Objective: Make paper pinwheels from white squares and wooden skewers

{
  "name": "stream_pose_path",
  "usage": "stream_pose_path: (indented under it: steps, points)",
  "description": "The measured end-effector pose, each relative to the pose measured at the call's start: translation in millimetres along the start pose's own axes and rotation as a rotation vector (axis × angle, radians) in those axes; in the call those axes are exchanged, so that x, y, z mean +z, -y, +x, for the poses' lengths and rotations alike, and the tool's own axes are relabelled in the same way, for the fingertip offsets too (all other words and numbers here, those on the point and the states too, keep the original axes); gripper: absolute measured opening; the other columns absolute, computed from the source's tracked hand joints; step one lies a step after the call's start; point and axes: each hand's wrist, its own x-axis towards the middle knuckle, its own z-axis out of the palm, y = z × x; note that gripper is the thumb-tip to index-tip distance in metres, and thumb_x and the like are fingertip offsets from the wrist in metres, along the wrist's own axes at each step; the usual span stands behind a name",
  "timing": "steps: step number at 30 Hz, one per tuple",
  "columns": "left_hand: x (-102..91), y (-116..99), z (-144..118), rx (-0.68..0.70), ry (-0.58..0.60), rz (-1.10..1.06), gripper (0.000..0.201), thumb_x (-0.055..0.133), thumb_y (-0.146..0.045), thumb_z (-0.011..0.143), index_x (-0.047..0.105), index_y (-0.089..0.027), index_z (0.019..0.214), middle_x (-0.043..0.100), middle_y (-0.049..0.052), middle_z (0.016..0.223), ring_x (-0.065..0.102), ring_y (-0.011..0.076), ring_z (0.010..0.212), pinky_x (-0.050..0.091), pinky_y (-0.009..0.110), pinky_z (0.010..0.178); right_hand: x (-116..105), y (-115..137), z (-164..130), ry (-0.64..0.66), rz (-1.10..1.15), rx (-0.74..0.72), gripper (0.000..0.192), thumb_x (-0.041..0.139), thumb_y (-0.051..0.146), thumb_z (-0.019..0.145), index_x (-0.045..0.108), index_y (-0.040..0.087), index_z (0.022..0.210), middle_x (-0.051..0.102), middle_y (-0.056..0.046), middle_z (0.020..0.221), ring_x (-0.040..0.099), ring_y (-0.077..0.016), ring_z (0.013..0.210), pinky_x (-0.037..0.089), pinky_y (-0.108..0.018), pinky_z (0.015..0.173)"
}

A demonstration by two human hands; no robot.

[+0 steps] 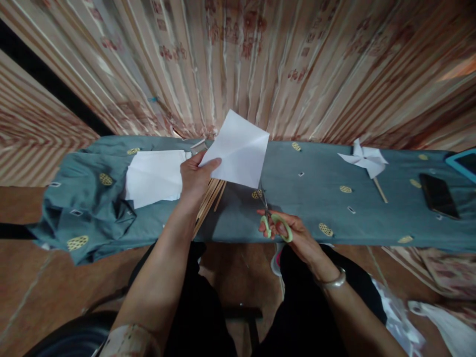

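Observation:
My left hand (199, 173) pinches a white square sheet of paper (241, 148) by its left corner, thumb on top. A faint crease runs across the sheet. My right hand (288, 230) has its fingers through the light green handles of a pair of scissors (266, 213). The blades point up, close to the lower right corner of the sheet; whether they touch it I cannot tell. Beneath my left hand lies a bundle of thin wooden sticks (208, 203), partly hidden. A stack of white paper (156, 176) is to the left of that hand.
A white paper pinwheel (366, 158) on a stick lies to the right on the cloth-covered table (308, 198). Farther right are a black phone (439, 195) and a blue-edged device (463, 163). Behind the table hangs a patterned curtain (241, 64).

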Motion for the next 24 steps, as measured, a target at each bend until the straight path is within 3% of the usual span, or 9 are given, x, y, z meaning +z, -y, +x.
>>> stream_pose_path:
  steps: [14, 24]
  points:
    - [5.9, 8.4, -9.2, -0.093, 0.127, 0.031, 0.031, 0.080, -0.025, 0.056, 0.077, -0.017, 0.086, 0.071, -0.001, 0.071, 0.063, 0.0148, 0.060, 0.052, 0.027, 0.058, -3.9, -2.2, 2.5, -0.029, -0.098, -0.051, 0.055, 0.074, 0.060, 0.072, 0.073, 0.022, 0.111, 0.071, -0.004, 0.081, 0.058, -0.0138, 0.069, 0.049, -0.028, 0.063]
    - [6.1, 9.8, -9.0, -0.103, 0.132, 0.036, 0.030, 0.080, -0.023, 0.056, 0.078, -0.018, 0.085, 0.072, -0.002, 0.070, 0.063, 0.0147, 0.059, 0.053, 0.029, 0.059, -5.2, -3.1, 2.4, -0.021, -0.099, -0.018, 0.059, 0.076, 0.062, 0.069, 0.072, 0.022, 0.113, 0.072, -0.004, 0.083, 0.062, -0.0152, 0.072, 0.053, -0.029, 0.068]
